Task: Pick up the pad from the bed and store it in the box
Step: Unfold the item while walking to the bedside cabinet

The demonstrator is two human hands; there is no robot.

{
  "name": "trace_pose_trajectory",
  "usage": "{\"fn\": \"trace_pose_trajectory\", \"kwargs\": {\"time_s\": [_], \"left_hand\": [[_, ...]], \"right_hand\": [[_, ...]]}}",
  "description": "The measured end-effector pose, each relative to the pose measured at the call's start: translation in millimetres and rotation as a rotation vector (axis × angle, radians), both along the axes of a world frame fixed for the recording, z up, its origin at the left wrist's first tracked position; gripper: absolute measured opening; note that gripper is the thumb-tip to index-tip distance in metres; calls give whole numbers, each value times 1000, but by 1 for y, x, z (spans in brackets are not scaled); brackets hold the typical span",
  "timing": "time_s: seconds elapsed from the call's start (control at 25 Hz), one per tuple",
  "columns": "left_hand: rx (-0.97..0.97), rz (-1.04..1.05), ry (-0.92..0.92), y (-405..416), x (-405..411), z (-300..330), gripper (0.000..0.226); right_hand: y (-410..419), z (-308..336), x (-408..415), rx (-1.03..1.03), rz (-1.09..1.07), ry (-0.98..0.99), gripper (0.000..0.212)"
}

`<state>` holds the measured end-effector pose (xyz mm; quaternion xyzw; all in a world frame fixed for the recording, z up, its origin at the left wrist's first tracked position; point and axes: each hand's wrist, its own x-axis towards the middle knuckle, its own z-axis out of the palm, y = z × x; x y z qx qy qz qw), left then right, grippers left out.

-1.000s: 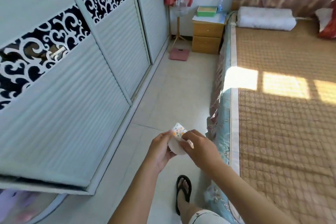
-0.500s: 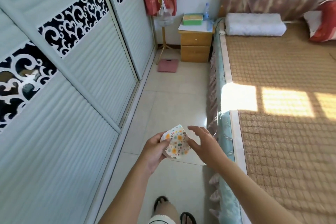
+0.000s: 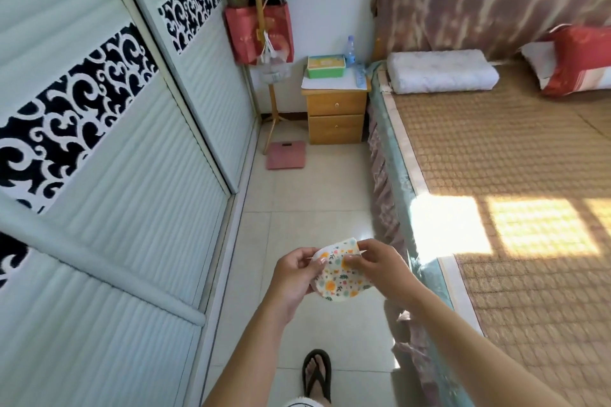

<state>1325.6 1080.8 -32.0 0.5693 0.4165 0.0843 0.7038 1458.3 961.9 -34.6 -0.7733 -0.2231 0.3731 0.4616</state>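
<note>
Both hands hold the pad [image 3: 340, 271] in mid-air over the floor, w/ the bed [image 3: 496, 175] just beside at 3 o'clock. Left hand [image 3: 294, 277] cups it from below, thumb on the near edge; right hand [image 3: 380, 266] pinches the top edge, fingers closed on the fabric. Prob a two-handed grip to keep the soft round pad flat or fold it for storing. Pad is already off the bed, so pickup looks done. Green box [image 3: 325, 67] sits on the nightstand [image 3: 335, 109] at 12 o'clock, well apart, likely the target. Next: carry it fwd along the aisle.
</note>
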Motion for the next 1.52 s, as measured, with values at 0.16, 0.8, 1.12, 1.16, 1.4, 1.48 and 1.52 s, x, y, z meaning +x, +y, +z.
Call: {"fn": "trace_pose_trajectory", "kwargs": {"time_s": [0.16, 0.8, 1.12, 1.16, 1.4, 1.48, 1.52], "left_hand": [[45, -82, -8, 75, 58, 5, 12], [81, -139, 39, 261, 386, -7, 22], [78, 49, 59, 371, 498, -7, 33], [88, 46, 58, 390, 512, -9, 29], [78, 6, 41, 515, 603, -30, 26], [45, 40, 64, 551, 630, -34, 27], [40, 40, 71, 571, 646, -37, 26]], "right_hand": [[69, 9, 45, 36, -131, 7, 13], [262, 4, 364, -5, -185, 65, 14], [342, -1, 508, -205, 58, -144, 22], [358, -5, 524, -247, 115, -200, 25], [478, -23, 621, -368, 222, -341, 32], [510, -19, 648, -423, 248, -359, 32], [527, -19, 664, -444, 251, -364, 31]]}}
